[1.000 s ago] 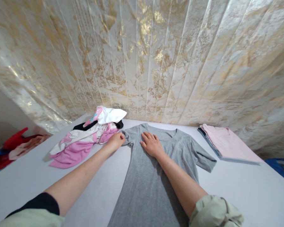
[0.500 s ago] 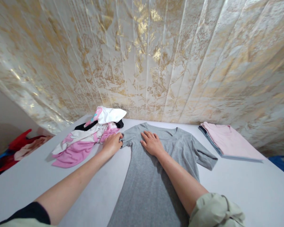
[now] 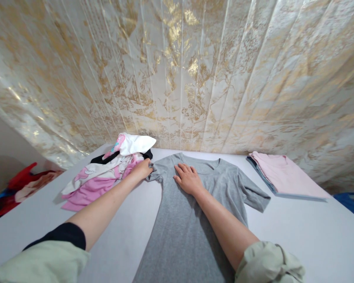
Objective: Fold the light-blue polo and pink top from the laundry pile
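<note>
A grey short-sleeved T-shirt (image 3: 183, 228) lies spread on the white table, its neckline toward the wall. My left hand (image 3: 142, 169) is closed on the shirt's left sleeve, which is bunched at the fingers. On the upper chest, below the neckline, my right hand (image 3: 189, 179) rests flat with its fingers apart. The right sleeve lies out to the side with some creases. My right forearm covers part of the shirt's body.
A loose heap of pink, white and black clothes (image 3: 97, 184) lies just left of my left hand. Folded garments, a pink one (image 3: 286, 173) on top, are stacked at the right. Red clothing (image 3: 20, 184) shows beyond the table's left edge. A patterned gold-and-white covering (image 3: 179, 78) stands behind the table (image 3: 306, 239).
My left hand has moved slightly up and away from me with the sleeve, which is more bunched. My right hand stays flat on the shirt's chest.
</note>
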